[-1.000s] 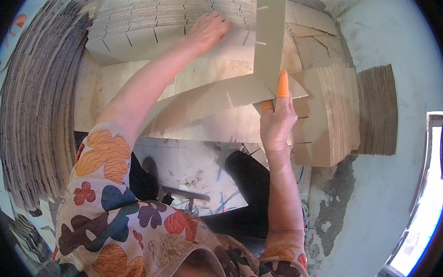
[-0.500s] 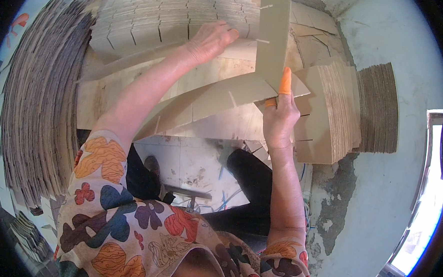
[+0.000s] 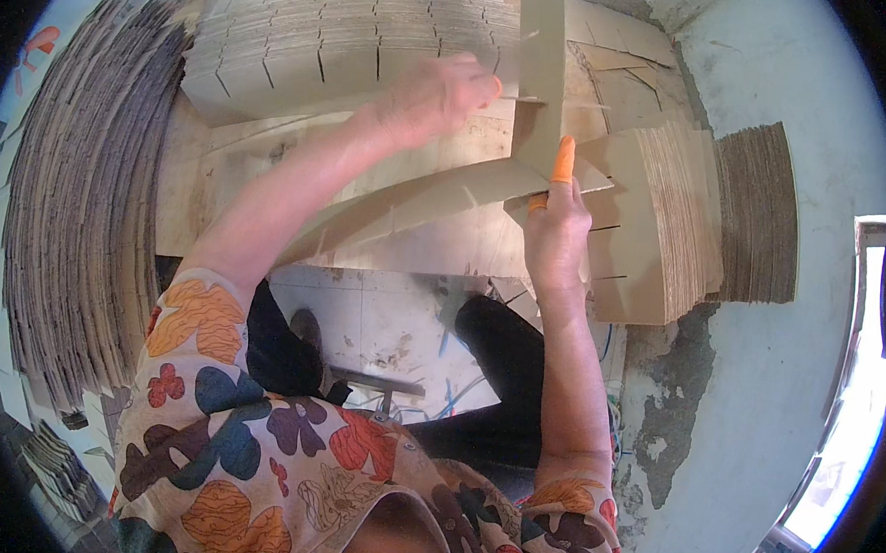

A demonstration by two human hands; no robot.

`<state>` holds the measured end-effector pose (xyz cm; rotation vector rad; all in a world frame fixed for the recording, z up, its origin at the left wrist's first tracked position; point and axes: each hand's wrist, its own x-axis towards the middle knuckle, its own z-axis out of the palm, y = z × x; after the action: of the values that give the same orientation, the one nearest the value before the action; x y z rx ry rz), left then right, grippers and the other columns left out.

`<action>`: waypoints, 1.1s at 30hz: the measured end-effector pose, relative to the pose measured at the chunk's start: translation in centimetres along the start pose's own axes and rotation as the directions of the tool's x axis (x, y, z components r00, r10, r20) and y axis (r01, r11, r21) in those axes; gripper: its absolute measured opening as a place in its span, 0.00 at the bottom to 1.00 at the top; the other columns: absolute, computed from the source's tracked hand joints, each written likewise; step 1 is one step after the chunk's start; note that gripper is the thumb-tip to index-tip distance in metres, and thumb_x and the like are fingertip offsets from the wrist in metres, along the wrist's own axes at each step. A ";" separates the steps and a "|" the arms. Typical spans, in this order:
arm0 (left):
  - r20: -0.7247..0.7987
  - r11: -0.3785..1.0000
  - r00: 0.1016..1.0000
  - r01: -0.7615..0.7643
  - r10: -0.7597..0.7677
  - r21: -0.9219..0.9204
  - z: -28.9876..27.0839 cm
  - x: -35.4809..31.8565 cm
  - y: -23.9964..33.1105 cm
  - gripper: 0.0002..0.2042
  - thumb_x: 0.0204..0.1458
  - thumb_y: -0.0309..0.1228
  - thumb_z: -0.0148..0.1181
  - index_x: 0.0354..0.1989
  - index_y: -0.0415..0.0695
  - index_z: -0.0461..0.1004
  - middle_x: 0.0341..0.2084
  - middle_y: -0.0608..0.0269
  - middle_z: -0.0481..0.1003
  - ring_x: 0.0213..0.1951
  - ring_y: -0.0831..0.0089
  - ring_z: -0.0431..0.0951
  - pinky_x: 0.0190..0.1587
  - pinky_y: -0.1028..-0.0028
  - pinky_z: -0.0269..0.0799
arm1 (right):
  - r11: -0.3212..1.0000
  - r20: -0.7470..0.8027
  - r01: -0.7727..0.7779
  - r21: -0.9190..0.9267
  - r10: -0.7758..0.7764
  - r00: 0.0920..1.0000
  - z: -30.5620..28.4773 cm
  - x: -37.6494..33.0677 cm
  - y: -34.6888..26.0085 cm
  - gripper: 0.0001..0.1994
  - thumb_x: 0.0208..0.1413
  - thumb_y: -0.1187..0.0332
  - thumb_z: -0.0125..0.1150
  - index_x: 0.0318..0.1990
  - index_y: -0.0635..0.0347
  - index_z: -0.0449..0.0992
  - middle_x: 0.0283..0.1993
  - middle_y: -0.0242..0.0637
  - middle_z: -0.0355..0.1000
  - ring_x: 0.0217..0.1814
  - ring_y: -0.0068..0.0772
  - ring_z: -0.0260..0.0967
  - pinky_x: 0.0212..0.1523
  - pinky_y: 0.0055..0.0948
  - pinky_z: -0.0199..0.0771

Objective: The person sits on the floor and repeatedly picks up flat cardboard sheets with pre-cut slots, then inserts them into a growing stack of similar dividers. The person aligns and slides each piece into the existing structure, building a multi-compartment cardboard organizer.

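My right hand (image 3: pixel 558 232), with orange finger covers on the thumb and a finger, grips two slotted cardboard strips where they cross. One of them, an upright strip (image 3: pixel 544 62), points away from me. The other, a curved strip (image 3: pixel 397 204), runs left and toward me, passing below my left forearm. My left hand (image 3: pixel 437 98) is closed, its fingertips pinched beside the upright strip's left edge. An orange cover shows on one left fingertip. A further cardboard strip is in its fingers, mostly hidden by the hand and forearm.
Slotted cardboard strips lie in a wide stack (image 3: pixel 324 55) at the back. A tall cardboard stack (image 3: pixel 76 207) stands at the left. More cardboard stacks (image 3: pixel 686 224) lean near the wall (image 3: pixel 818 196) at right. Below the wooden table (image 3: pixel 444 252) are my legs and a metal bar (image 3: pixel 377 381).
My left hand has moved slightly right and nearer, up to the upright strip, bringing its strip along. The upright strip has turned a little; my right hand keeps its grip.
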<state>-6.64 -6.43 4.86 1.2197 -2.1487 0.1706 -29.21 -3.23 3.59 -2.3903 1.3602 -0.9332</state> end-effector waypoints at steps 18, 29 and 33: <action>0.152 0.854 0.895 0.332 -0.419 0.401 3.4 2.2 -7.5 0.23 0.37 0.36 0.69 0.39 0.38 0.68 0.36 0.53 0.73 0.47 0.58 0.70 0.47 0.61 0.67 | 0.989 0.137 -0.145 -0.009 0.144 0.980 0.4 -2.2 -0.7 0.38 0.47 0.83 0.50 0.67 0.50 0.49 0.45 0.50 0.70 0.37 0.48 0.72 0.36 0.36 0.73; 0.160 0.919 0.938 0.251 -0.309 0.305 3.8 1.4 -8.6 0.05 0.47 0.28 0.53 0.30 0.40 0.72 0.24 0.52 0.76 0.34 0.53 0.76 0.36 0.59 0.72 | 0.999 0.060 -0.026 -0.040 0.029 0.998 0.5 -2.1 -0.1 0.41 0.41 0.84 0.56 0.67 0.55 0.48 0.40 0.48 0.68 0.33 0.48 0.71 0.33 0.36 0.75; 0.212 0.930 0.925 0.256 -0.315 0.264 3.3 1.5 -7.9 0.04 0.45 0.27 0.55 0.28 0.41 0.74 0.23 0.52 0.76 0.31 0.52 0.77 0.33 0.57 0.72 | 0.990 0.104 -0.140 0.027 0.137 0.985 0.2 -2.2 -0.5 0.38 0.47 0.81 0.54 0.67 0.48 0.50 0.44 0.49 0.71 0.39 0.46 0.73 0.40 0.35 0.73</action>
<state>-2.35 -13.27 1.62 1.7618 -2.1721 0.1478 -29.54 -1.18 2.81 -2.2516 1.4385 -0.7802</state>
